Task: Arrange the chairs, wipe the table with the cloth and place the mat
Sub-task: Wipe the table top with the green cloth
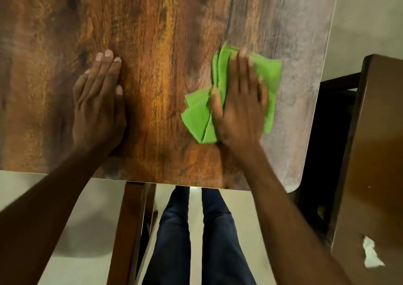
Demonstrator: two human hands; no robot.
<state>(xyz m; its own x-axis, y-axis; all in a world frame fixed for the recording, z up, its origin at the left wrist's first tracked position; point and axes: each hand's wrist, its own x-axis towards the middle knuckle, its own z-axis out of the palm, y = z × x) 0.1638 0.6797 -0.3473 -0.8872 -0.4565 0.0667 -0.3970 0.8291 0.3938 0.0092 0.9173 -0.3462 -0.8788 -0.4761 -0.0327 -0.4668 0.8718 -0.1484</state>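
At the near right corner of a wooden table (163, 33), a folded green cloth (270, 75) is being pressed flat under the right hand (239, 108), fingers straight and pointing away, while the left hand (98, 103) is being rested open, well apart.

Both bare forearms reach forward from the body, roughly side by side. The left hand (98, 103) lies flat, palm down, fingers straight and close together, thumb tucked alongside. The right hand (238, 108) is also palm down with fingers extended and slightly spread, its outline blurred, thumb angled inward.
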